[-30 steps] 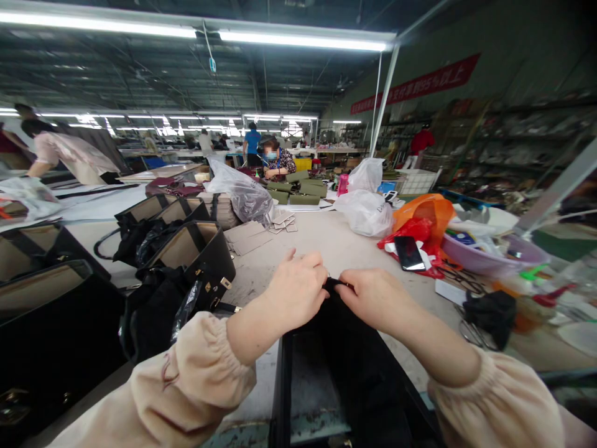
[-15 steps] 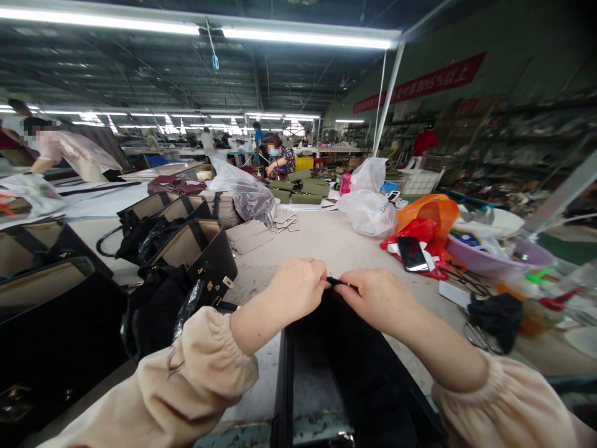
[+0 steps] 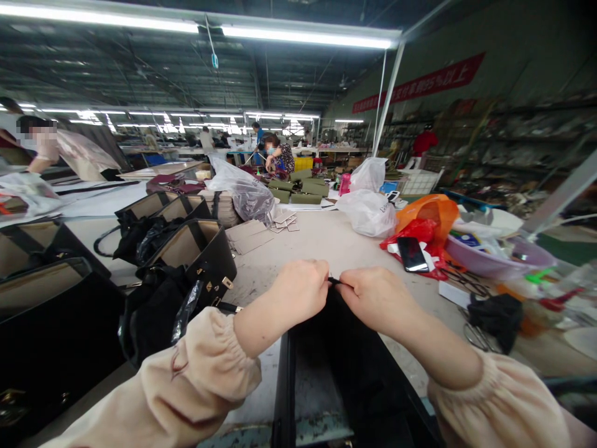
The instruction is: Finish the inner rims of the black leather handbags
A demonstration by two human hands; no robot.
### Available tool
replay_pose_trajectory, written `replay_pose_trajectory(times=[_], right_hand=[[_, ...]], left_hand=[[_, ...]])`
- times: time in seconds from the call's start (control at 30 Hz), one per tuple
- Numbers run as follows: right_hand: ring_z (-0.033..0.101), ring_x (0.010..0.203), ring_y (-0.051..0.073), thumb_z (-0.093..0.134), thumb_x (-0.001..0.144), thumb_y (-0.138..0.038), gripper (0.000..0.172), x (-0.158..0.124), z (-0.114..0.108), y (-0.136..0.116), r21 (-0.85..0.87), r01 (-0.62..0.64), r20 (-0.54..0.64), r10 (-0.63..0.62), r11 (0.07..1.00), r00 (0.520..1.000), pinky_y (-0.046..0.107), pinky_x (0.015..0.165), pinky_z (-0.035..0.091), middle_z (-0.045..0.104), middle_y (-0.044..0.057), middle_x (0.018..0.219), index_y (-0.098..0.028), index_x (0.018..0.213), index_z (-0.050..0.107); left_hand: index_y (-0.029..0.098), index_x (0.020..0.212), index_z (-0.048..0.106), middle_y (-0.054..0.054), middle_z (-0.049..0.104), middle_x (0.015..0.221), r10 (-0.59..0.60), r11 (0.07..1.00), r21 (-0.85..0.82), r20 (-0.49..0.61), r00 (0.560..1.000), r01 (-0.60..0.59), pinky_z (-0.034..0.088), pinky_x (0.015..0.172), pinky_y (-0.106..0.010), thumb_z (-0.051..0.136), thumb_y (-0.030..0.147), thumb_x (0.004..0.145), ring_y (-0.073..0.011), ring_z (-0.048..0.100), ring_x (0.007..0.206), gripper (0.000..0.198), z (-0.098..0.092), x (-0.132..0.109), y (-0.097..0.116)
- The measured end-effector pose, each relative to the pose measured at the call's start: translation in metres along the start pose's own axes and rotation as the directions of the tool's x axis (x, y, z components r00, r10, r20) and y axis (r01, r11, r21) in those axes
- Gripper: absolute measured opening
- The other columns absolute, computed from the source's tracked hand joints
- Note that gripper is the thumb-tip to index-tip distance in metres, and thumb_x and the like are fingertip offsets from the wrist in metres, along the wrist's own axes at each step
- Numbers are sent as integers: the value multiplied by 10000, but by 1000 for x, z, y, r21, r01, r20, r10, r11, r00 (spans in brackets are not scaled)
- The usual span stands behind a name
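Item: black soft fabric piece [image 3: 357, 370], on grey tabletop [image 3: 326, 242], right of black studded handbag [image 3: 205, 261]. My left hand [image 3: 301, 291] and right hand [image 3: 373, 297], both closed, pinch its top edge between them.

Both hands meet at the far edge of a black bag [image 3: 359, 373] lying on the pale surface [image 3: 326, 239]. The left hand [image 3: 301, 289] and the right hand [image 3: 373, 297] each pinch that edge with curled fingers, their knuckles nearly touching. Off to the left stand open black handbags [image 3: 198, 252] with tan linings, and to the right a dark phone [image 3: 410, 254] rests on a red plastic bag [image 3: 413, 229], just beside a pink basin [image 3: 489, 261] full of odds and ends.
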State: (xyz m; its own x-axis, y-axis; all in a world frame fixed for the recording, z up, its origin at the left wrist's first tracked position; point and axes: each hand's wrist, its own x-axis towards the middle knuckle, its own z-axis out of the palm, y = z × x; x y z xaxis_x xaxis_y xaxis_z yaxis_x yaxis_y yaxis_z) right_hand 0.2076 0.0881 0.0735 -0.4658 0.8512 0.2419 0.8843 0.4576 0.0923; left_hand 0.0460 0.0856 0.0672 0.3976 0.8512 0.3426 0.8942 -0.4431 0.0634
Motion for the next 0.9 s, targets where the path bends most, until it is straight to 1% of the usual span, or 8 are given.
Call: replay_pose_trajectory(times=[0.13,0.27,0.37,0.47,0.63,0.77,0.83,0.9], right_hand=[[601,617,160,428,860,-327,289,0,0,-1,-4,-15,-2,15,1000,1000,289,528,251,667,26,654,-217,689,634],[625,658,179,409,879,-388,329,0,-2,0,6,-30,49,29,1000,998,289,535,281,687,42,704,-217,735,651],[638,715,182,434,869,-370,271,2,-3,1,57,-29,70,25,998,997,275,563,319,708,35,780,-239,835,668],[644,785,170,458,861,-317,230,6,-3,2,147,21,69,-32,989,997,255,621,358,719,15,858,-267,945,666],[646,750,164,467,857,-290,226,12,-4,4,161,73,84,-87,984,993,253,607,353,725,9,821,-261,847,691],[646,729,160,467,859,-293,231,13,-4,5,160,97,73,-110,982,991,255,592,342,726,1,801,-274,841,696],[640,716,157,459,861,-288,237,13,-3,5,142,82,63,-92,986,994,256,586,336,722,1,785,-271,833,694],[633,704,156,463,859,-299,236,12,-3,4,116,66,54,-73,991,996,257,580,330,716,5,765,-262,810,691]], left_hand=[[186,796,612,-39,673,729,5,1000,-8,-20,1000,-5,452,584,-306,497,242,813,-222,645,684,129,0,0,0],[182,806,618,-42,668,717,-6,1000,-5,-11,1000,6,452,588,-298,487,226,811,-217,644,686,138,1,0,0],[175,805,625,-47,665,718,-2,1000,-10,-14,1000,2,455,609,-291,459,196,817,-206,644,698,168,3,1,-1],[172,803,630,-51,666,726,1,1000,-31,-13,1000,-1,460,623,-291,433,186,831,-200,641,698,199,4,2,-2],[168,784,634,-56,665,728,-9,997,-82,-1,1000,9,460,631,-283,438,199,836,-188,633,687,205,6,2,-3],[186,756,618,-29,671,724,-26,986,-166,10,1000,28,463,652,-273,478,164,793,-173,633,683,147,3,1,-3],[197,818,603,-15,688,790,-57,969,-240,9,998,57,469,688,-268,517,151,760,-168,643,734,114,0,-3,-4],[206,963,563,-11,697,892,-114,944,-310,18,993,114,475,718,-272,559,163,735,-172,650,803,232,-4,-8,-7]])
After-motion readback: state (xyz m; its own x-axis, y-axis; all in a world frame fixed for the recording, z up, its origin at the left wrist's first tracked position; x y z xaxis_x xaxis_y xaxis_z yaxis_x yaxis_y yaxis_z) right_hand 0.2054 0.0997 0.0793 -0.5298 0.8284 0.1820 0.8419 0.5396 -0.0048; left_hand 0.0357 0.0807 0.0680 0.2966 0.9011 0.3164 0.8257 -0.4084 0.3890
